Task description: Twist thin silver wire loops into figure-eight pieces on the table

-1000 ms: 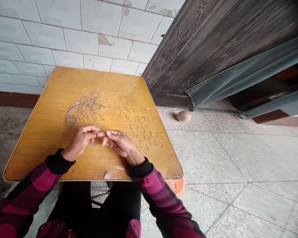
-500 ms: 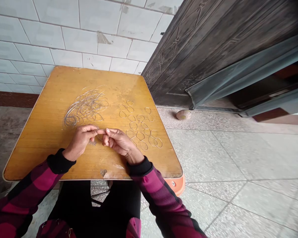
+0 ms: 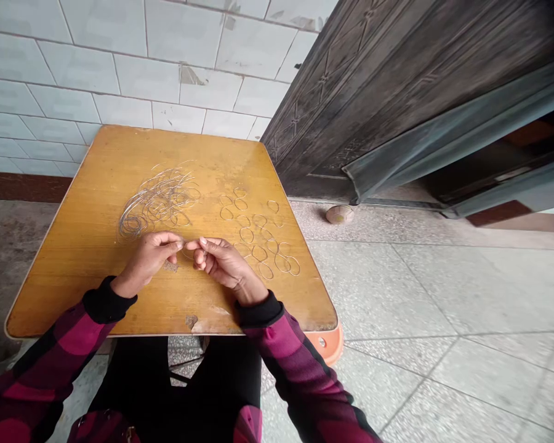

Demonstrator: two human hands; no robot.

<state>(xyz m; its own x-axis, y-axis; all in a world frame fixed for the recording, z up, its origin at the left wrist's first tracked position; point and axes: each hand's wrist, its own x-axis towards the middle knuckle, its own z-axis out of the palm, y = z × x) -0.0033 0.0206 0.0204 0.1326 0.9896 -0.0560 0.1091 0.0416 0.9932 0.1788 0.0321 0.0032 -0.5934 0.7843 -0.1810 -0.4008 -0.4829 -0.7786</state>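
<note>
Wire rings [image 3: 258,237] lie on the wooden tabletop [image 3: 240,160] beside a messy wire pile [image 3: 159,200]. The left hand [image 3: 148,261] and right hand [image 3: 224,264] curl close together, pinching something too thin to tell.

"How many hands are there?"

"Two: one left hand [image 3: 146,261] and one right hand [image 3: 225,266]."

"And how many rings?"

"About twenty loose wire rings [image 3: 258,237], plus one tangled wire pile [image 3: 157,203], on one tabletop [image 3: 120,295]."
</note>
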